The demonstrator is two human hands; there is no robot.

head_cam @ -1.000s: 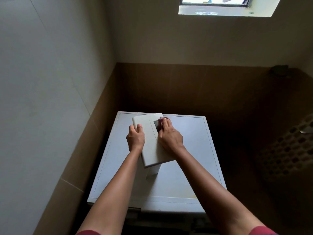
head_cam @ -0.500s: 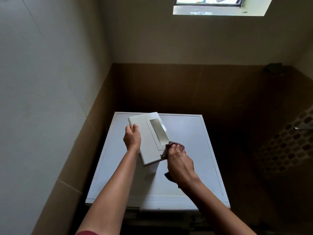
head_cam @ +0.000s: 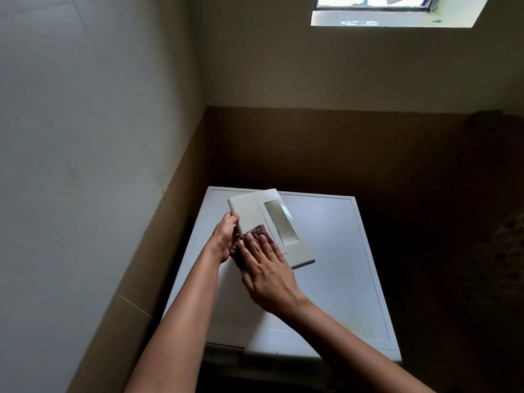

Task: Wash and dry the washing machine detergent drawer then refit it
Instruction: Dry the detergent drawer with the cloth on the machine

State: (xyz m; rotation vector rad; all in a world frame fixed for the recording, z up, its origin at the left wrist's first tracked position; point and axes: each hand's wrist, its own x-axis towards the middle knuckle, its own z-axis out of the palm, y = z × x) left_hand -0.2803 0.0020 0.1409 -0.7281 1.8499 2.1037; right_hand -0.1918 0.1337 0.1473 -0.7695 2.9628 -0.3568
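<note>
The left hand [head_cam: 225, 236] grips the drawer's [head_cam: 255, 211] left edge above the washing machine [head_cam: 326, 279]; the right hand [head_cam: 265, 268], fingers flat, presses a cloth [head_cam: 256, 230] on its face.

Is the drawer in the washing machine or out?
Out. The left hand holds the white plastic detergent drawer over the white washing machine; the right hand presses a dark red cloth on it.

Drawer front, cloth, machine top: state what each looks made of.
Drawer front: likely moulded plastic, off-white, satin, with rounded corners and a glossier recessed handle. Cloth: woven fabric, dark red, matt, bunched in soft folds. Machine top: smooth white panel with faint sheen; plastic or painted metal, cannot tell.
</note>
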